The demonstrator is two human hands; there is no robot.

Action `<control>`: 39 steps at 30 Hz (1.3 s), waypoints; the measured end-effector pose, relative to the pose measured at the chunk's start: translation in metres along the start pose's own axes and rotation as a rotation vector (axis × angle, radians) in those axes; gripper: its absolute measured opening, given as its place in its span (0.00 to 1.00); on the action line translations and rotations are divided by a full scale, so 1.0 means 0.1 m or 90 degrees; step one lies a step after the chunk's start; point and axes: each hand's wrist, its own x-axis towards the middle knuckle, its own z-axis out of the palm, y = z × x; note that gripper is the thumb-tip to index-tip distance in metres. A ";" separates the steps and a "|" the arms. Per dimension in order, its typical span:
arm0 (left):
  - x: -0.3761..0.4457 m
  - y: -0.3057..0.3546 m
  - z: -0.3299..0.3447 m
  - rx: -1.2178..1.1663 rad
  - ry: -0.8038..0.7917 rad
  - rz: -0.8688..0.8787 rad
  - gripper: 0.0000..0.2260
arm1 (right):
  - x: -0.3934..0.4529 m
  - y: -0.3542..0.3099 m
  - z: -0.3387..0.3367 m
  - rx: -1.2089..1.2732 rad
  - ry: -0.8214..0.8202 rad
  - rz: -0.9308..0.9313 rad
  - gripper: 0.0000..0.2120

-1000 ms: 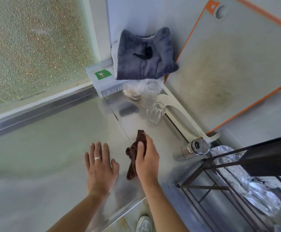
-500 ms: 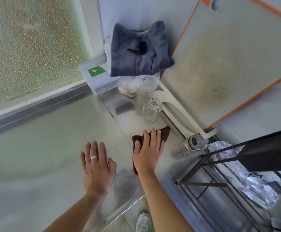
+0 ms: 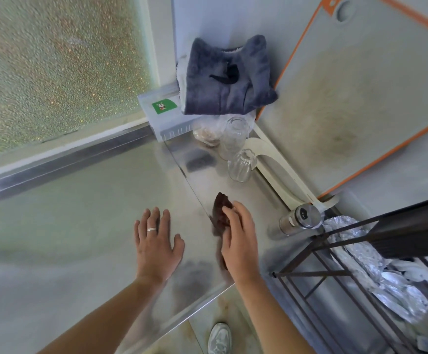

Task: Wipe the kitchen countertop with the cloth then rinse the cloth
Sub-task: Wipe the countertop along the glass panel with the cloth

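Note:
The dark brown cloth (image 3: 220, 213) lies bunched on the steel countertop (image 3: 85, 205), pressed down under my right hand (image 3: 239, 241). Only its far end and left edge show past my fingers. My left hand (image 3: 155, 245) rests flat on the counter just left of it, fingers spread, a ring on one finger, holding nothing.
Two clear glass jars (image 3: 242, 163) and a steel shaker (image 3: 300, 218) stand beyond and right of the cloth. A grey towel (image 3: 227, 80) sits on a plastic box (image 3: 167, 116). A cutting board (image 3: 356, 93) leans on the wall. A dark metal rack (image 3: 356, 254) with foil stands right.
My right hand swept the cloth to the right and back to the left, bunching it again. The left hand stayed flat in place.

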 end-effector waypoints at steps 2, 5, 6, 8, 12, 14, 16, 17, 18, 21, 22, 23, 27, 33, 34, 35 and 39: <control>0.04 -0.10 -0.08 0.002 0.023 0.044 0.26 | -0.01 0.13 -0.05 -0.084 -0.011 0.068 0.22; 0.09 -0.29 -0.18 0.029 0.029 0.086 0.24 | -0.01 0.23 0.10 -0.216 -0.113 0.146 0.34; 0.09 -0.34 -0.19 0.040 0.018 0.083 0.24 | 0.01 0.24 0.17 -0.238 -0.124 0.144 0.36; 0.07 -0.37 -0.15 0.056 -0.011 0.071 0.26 | 0.07 0.25 0.27 -0.258 -0.122 0.132 0.37; 0.10 -0.38 -0.10 0.063 -0.030 0.057 0.26 | 0.31 0.24 0.41 -0.245 -0.147 0.108 0.35; 0.12 -0.38 -0.11 0.068 -0.028 0.062 0.26 | 0.44 0.19 0.49 -0.231 -0.147 0.087 0.34; 0.12 -0.39 -0.10 0.072 -0.028 0.063 0.26 | 0.53 0.10 0.58 -0.209 -0.154 0.065 0.33; 0.13 -0.39 -0.10 0.073 -0.032 0.061 0.26 | 0.57 0.06 0.64 -0.195 -0.162 0.050 0.32; 0.13 -0.39 -0.10 0.075 -0.036 0.059 0.26 | 0.61 0.02 0.69 -0.181 -0.168 0.032 0.32; 0.14 -0.38 -0.09 0.078 -0.038 0.054 0.26 | 0.70 -0.11 0.83 -0.135 -0.178 -0.022 0.29; 0.14 -0.39 -0.09 0.078 -0.038 0.053 0.26 | 0.71 -0.13 0.87 -0.119 -0.182 -0.037 0.28; 0.14 -0.39 -0.09 0.075 -0.036 0.053 0.26 | 0.72 -0.14 0.89 -0.103 -0.185 -0.049 0.27; 0.13 -0.39 -0.09 0.054 -0.035 0.050 0.26 | 0.60 -0.13 0.85 -0.005 -0.202 -0.095 0.23; 0.10 -0.46 -0.14 0.004 -0.048 0.073 0.26 | 0.07 -0.27 0.53 0.158 -0.259 -0.146 0.17; 0.08 -0.48 -0.17 -0.006 -0.051 0.073 0.26 | 0.02 -0.28 0.46 0.189 -0.265 -0.137 0.16; 0.04 -0.49 -0.20 -0.007 -0.047 0.069 0.25 | -0.01 -0.27 0.38 0.195 -0.252 -0.134 0.15; -0.24 -0.65 -0.30 0.032 0.032 0.031 0.25 | 0.00 -0.02 0.26 0.002 -0.048 -0.146 0.17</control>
